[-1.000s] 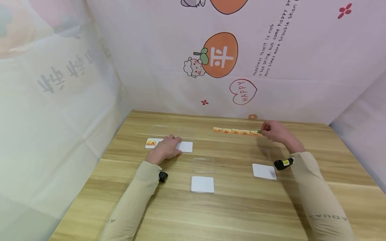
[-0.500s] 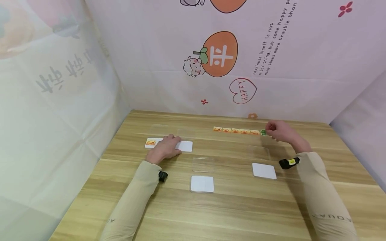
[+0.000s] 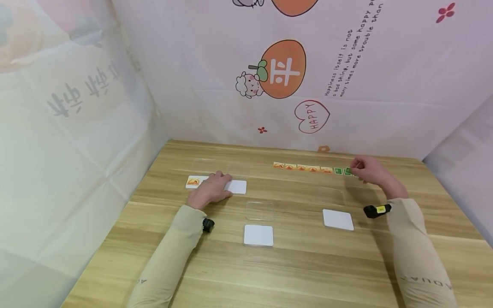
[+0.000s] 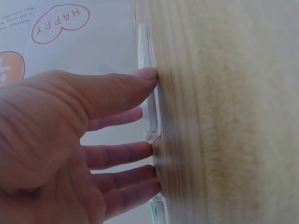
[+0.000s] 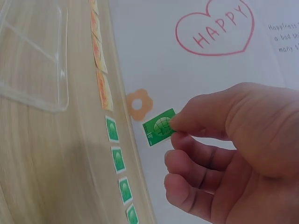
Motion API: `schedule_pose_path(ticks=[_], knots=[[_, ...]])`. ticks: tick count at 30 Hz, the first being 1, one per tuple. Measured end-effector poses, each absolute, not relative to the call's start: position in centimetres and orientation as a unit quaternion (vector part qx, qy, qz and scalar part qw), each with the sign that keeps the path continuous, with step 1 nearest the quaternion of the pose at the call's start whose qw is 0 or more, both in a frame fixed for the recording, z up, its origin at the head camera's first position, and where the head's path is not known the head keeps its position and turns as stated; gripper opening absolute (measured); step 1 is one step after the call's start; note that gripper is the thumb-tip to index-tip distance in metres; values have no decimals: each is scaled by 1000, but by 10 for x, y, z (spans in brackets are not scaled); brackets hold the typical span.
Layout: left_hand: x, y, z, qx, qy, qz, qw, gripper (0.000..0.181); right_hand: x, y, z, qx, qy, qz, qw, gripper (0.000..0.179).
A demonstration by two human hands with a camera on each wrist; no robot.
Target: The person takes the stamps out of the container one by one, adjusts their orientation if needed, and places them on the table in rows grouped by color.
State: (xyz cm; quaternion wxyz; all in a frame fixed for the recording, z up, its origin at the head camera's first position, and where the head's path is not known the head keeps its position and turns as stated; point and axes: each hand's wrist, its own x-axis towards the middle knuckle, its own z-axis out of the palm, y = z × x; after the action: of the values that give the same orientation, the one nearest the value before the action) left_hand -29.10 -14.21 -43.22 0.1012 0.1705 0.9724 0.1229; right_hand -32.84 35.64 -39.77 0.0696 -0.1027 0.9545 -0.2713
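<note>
My right hand (image 3: 369, 170) pinches a green stamp (image 5: 160, 127) between thumb and index finger, its other fingers curled behind. The stamp is raised above a row of several similar green stamps (image 5: 118, 159) lying along the table's back edge. These continue the line of orange-and-yellow stamps (image 3: 301, 168). My left hand (image 3: 212, 188) rests over white cards in clear cases (image 3: 236, 187), and an orange stamp (image 3: 193, 182) shows on the card to its left. In the left wrist view, the thumb is at the case's near edge, with fairly straight fingers reaching down beyond it.
Two more white cards sit nearer me, one in the middle (image 3: 258, 235) and one at right (image 3: 338, 219). Clear plastic covers lie behind them, such as the middle one (image 3: 259, 210). A printed cloth (image 3: 215, 85) rises along the table's back edge.
My right hand has moved rightward along the stamp row, uncovering green stamps beyond the orange ones; a green stamp now shows in its fingers. The left hand has stayed put.
</note>
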Motion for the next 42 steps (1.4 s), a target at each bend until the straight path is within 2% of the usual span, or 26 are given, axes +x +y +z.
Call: schedule_pose_path(ticks=[16,42], knots=[[-290,-143,-432,175,973,119,95,54,-326,381,-397,-78,963,-247,71,24],[-290,-142,-431,177,972,117,97,54,-326,407,-397,-75,967,-229,82,19]])
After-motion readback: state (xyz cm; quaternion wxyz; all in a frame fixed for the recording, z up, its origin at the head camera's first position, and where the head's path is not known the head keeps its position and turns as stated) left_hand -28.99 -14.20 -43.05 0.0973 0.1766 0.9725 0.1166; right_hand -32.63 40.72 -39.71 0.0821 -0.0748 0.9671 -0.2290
